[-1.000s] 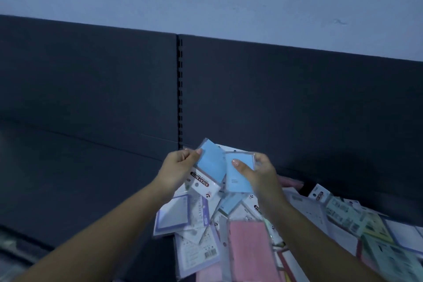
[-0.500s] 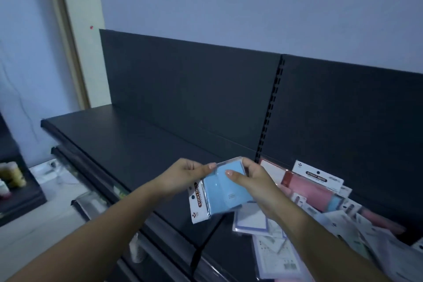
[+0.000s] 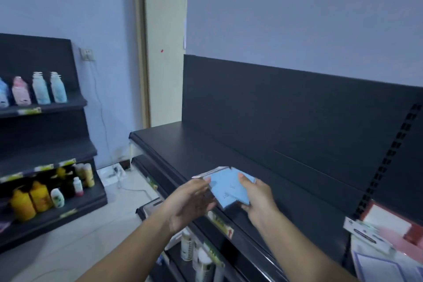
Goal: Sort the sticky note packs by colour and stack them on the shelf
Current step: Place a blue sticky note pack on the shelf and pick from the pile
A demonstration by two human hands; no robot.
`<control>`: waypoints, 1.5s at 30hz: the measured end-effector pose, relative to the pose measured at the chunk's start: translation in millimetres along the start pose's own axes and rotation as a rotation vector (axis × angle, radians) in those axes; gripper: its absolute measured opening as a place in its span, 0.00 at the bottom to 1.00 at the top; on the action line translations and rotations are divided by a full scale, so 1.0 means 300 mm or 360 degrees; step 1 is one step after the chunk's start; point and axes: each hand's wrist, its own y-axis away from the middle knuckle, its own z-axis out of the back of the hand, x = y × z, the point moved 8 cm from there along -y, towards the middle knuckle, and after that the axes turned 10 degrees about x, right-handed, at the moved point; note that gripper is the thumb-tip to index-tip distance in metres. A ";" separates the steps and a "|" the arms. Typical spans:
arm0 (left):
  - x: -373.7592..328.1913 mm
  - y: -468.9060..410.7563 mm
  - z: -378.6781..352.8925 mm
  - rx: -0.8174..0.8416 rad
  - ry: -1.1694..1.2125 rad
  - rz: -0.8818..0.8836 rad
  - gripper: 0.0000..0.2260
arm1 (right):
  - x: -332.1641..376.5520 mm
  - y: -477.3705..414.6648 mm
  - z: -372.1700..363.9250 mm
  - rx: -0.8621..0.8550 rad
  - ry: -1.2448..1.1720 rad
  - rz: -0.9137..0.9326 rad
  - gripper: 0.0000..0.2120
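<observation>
— Blue sticky note packs [image 3: 225,188], where?
— Above the dark shelf [image 3: 183,144], gripped by the right hand [image 3: 258,201], thumb on top.
— And the left hand [image 3: 190,204]?
— Fingers [image 3: 199,186] straight, touching the packs' left edge.

Dim light with a cool bluish cast lies over the wall [image 3: 297,18] and floor [image 3: 68,247]. It is soft and even, its source out of view, and shadows are weak and soft-edged. The dark shelf [image 3: 206,151] swallows detail, showing only a faint sheen along its front lip. Motion blur smears the left hand [image 3: 190,204] and softens the blue packs [image 3: 226,188] held in the right hand [image 3: 258,199]. The pile of packs [image 3: 377,236] at lower right is streaked too. The bottles [image 3: 41,88] on the far rack look fuzzy. Wide-angle bending tilts the door frame [image 3: 140,52] and splays the shelf lines toward the edges.
</observation>
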 end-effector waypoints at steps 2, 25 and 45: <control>-0.042 0.013 0.065 -0.0050 0.0002 -0.0133 0.08 | -0.045 -0.016 -0.112 -0.0030 -0.0062 -0.0018 0.04; -0.440 -0.545 0.853 -0.0477 -0.0535 0.0100 0.19 | -0.125 -0.816 -0.610 0.0399 0.0502 0.0008 0.16; -0.694 -1.171 1.333 -0.0330 -0.1112 0.0175 0.24 | -0.238 -1.451 -0.823 0.0048 0.0530 -0.0148 0.14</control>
